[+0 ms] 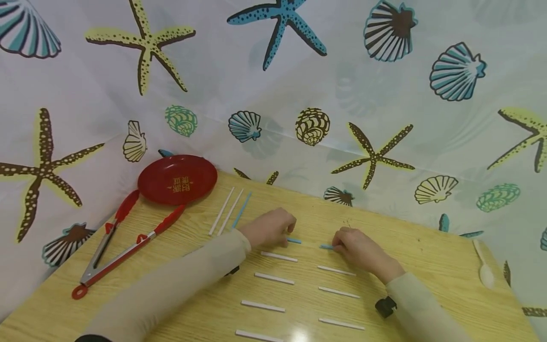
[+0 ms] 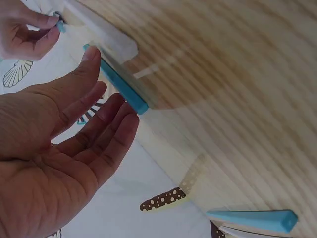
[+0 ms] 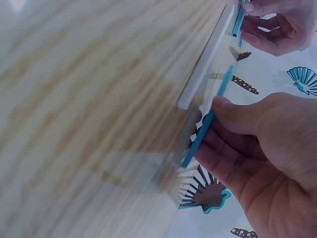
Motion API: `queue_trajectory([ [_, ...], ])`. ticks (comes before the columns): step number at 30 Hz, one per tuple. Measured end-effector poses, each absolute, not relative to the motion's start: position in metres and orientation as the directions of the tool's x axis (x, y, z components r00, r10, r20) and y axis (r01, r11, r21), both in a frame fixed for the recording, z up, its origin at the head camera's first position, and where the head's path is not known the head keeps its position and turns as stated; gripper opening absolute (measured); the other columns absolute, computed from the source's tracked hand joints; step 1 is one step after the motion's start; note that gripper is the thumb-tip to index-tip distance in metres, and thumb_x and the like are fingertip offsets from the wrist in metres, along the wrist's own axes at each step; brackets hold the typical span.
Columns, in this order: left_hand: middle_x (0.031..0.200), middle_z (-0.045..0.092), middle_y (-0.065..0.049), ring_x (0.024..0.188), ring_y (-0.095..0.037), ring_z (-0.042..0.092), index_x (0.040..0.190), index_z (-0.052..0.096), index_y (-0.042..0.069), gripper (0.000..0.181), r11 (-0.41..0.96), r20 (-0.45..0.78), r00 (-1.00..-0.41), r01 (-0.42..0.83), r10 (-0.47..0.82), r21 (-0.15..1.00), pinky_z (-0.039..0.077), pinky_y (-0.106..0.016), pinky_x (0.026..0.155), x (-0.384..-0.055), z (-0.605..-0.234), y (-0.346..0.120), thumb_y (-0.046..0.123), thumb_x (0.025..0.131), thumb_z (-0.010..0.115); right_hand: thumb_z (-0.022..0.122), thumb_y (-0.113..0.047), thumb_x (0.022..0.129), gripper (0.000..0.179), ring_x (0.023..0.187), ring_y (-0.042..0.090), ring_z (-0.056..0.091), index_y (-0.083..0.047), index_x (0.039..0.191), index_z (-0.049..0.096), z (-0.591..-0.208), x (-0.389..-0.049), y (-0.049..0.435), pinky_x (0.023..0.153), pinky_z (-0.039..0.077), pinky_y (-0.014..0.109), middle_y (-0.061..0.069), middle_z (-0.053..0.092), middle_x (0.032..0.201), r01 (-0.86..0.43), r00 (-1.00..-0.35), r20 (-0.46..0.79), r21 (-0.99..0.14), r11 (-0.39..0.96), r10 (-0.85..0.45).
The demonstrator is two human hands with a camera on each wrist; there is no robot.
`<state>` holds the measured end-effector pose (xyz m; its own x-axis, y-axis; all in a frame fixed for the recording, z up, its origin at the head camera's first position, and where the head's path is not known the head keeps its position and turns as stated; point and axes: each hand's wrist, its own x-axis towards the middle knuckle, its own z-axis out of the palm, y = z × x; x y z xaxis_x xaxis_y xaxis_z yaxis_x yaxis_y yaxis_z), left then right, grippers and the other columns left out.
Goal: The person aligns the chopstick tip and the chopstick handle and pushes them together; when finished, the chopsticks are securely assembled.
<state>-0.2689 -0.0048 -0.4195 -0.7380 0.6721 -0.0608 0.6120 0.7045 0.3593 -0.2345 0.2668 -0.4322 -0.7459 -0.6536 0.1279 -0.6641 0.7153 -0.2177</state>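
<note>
Near the far side of the table, my left hand (image 1: pixel 267 229) pinches a blue stick (image 2: pixel 124 89) between thumb and fingers, low over the wood. Its right end pokes out past the fingers in the head view. To the right, my right hand (image 1: pixel 361 251) holds a second blue stick (image 3: pixel 205 126) the same way, its left end pointing toward the first. Nearer to me lie white sticks in two columns: several below the left hand, the topmost white stick (image 1: pixel 279 257) close to it, and three below the right, starting with a white stick (image 1: pixel 336 270).
Two white sticks (image 1: pixel 221 211) and a blue stick (image 1: pixel 241 210) lie left of my left hand. A red oval plate (image 1: pixel 158 178) stands at the back left, with spread red-handled tongs (image 1: pixel 145 241) before it. A white spoon (image 1: pixel 486 275) lies far right. Patterned cloth (image 1: pixel 290 90) hangs behind.
</note>
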Motion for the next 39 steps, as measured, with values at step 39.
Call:
queue_trajectory([
  [39, 0.102, 0.070, 0.002, 0.089, -0.012, 0.066, 0.108, 0.074, 0.017, 0.019, 0.735, 0.140, -0.746, 0.666, 0.651, 0.131, 0.053, -0.023, 0.067, -0.266, -0.393, 0.000, 0.008, 0.091, 0.072, 0.064, 0.006, 0.093, 0.029, 0.074, 0.019, 0.066, -0.010, 0.116, 0.059, -0.403, -0.228, 0.264, 0.065, 0.054, 0.033, 0.005, 0.070, 0.092, -0.694, -0.717, 0.283, -0.213, 0.688, -0.637],
])
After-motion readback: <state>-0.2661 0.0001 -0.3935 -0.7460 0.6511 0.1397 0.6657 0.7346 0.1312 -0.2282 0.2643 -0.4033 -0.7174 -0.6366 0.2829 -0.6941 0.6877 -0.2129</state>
